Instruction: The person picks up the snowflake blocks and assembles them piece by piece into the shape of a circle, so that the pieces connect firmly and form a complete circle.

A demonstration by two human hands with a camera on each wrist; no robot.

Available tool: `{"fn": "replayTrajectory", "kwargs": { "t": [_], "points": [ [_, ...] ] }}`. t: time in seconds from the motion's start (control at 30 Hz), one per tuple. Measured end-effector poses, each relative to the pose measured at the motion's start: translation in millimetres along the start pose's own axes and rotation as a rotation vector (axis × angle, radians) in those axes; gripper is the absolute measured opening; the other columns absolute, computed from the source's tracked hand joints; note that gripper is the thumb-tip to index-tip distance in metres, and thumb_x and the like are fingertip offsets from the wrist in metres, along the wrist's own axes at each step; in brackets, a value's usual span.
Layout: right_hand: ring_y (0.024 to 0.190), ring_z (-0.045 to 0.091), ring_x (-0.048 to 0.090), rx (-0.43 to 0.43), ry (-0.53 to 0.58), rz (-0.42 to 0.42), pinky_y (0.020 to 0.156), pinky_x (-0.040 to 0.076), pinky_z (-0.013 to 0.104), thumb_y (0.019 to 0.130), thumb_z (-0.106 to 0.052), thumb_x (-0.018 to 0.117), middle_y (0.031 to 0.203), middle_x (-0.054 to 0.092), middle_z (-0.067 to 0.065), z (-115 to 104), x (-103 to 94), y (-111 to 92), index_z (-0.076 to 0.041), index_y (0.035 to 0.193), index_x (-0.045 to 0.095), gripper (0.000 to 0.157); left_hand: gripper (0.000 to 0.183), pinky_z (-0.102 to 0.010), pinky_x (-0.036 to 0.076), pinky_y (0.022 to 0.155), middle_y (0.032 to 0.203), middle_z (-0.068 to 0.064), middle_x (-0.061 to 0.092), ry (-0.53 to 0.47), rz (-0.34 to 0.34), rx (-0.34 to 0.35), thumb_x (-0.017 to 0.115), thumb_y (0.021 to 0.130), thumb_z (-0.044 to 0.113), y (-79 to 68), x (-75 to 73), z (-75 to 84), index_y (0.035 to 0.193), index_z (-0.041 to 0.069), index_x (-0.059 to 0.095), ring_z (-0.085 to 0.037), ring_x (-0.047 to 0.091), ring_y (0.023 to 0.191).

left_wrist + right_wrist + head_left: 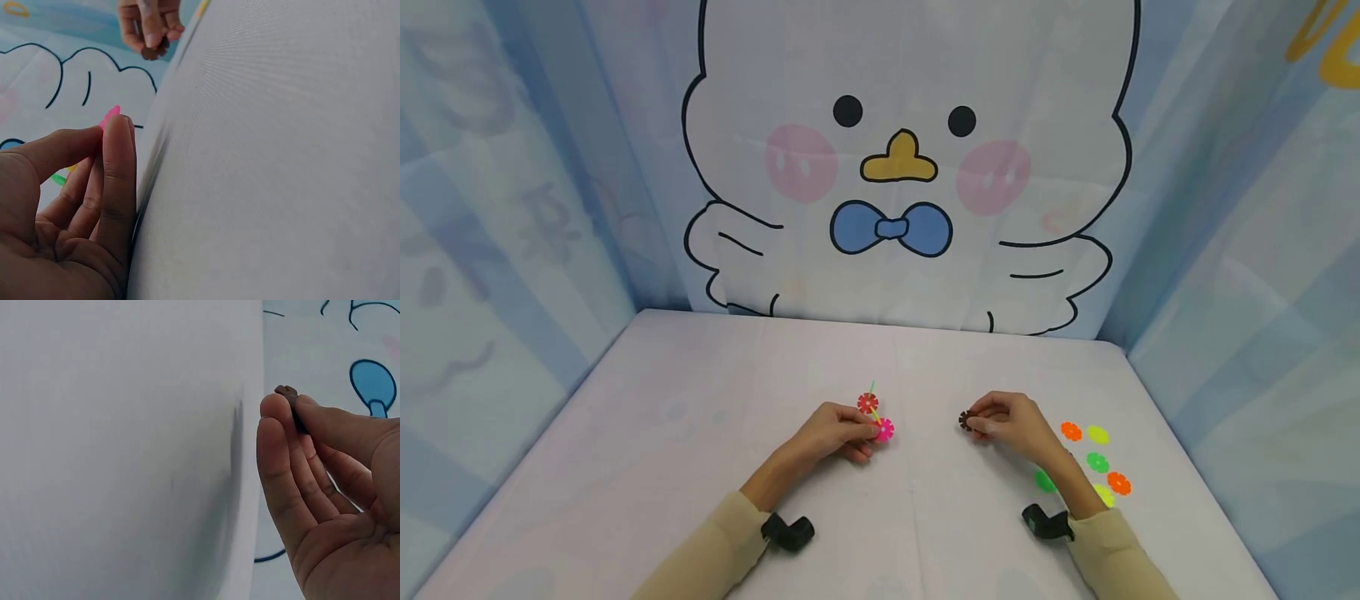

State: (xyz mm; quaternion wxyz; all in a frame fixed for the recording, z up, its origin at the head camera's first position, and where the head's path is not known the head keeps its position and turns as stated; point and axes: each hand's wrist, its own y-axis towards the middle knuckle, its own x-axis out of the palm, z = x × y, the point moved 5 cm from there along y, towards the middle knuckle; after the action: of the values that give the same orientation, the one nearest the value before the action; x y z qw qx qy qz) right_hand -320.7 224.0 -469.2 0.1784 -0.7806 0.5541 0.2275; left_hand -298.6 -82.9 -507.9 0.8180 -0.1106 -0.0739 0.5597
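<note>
My left hand (837,429) pinches a pink notched building disc (887,430) between thumb and finger. Joined to that disc is a short chain: a yellow disc (876,415) seen edge-on, a red disc (868,403), and a thin green disc (872,387) at the top. To the right, my right hand (1011,423) holds a brown notched disc (965,420) by its edge, apart from the chain. In the right wrist view the brown disc (289,394) pokes out past the fingertips. The left wrist view shows only the tip of the pink disc (111,115) above the fingers.
Loose discs lie on the white table (700,467) by the right forearm: orange (1071,431), yellow (1098,434) and green (1097,462) among them. One green disc (1044,481) is partly hidden by that arm. A printed curtain (895,283) stands behind the table.
</note>
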Motion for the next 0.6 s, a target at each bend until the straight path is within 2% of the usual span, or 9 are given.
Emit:
{"fn": "replayTrajectory", "kwargs": {
  "t": [0.23, 0.43, 0.6],
  "points": [
    [0.074, 0.019, 0.077, -0.025, 0.022, -0.055, 0.068, 0.065, 0.027, 0.095, -0.007, 0.077, 0.093, 0.077, 0.014, -16.7, 36.5, 6.0, -0.001, 0.104, 0.074, 0.012, 0.022, -0.028, 0.067, 0.070, 0.087, -0.006, 0.079, 0.007, -0.008, -0.004, 0.076, 0.097, 0.015, 0.7, 2.0, 1.2, 0.108, -0.004, 0.075, -0.011, 0.072, 0.068],
    [0.074, 0.017, 0.077, -0.103, 0.003, -0.078, 0.068, 0.063, 0.023, 0.093, -0.009, 0.080, 0.092, 0.078, 0.013, -32.3, 59.0, 6.8, -0.003, 0.101, 0.074, 0.011, 0.022, -0.032, 0.068, 0.073, 0.088, -0.007, 0.080, -0.037, -0.019, 0.008, 0.076, 0.097, 0.012, 2.1, 5.1, 1.4, 0.109, -0.006, 0.074, -0.012, 0.074, 0.070],
    [0.072, 0.011, 0.074, -0.164, -0.022, -0.089, 0.068, 0.060, 0.021, 0.093, -0.008, 0.080, 0.089, 0.079, 0.011, -44.1, 73.7, 6.6, -0.003, 0.098, 0.074, 0.009, 0.023, -0.032, 0.068, 0.072, 0.084, -0.006, 0.079, -0.058, -0.027, 0.024, 0.076, 0.097, 0.013, 1.5, 5.3, 0.6, 0.108, -0.007, 0.074, -0.011, 0.074, 0.069]
  ]
}}
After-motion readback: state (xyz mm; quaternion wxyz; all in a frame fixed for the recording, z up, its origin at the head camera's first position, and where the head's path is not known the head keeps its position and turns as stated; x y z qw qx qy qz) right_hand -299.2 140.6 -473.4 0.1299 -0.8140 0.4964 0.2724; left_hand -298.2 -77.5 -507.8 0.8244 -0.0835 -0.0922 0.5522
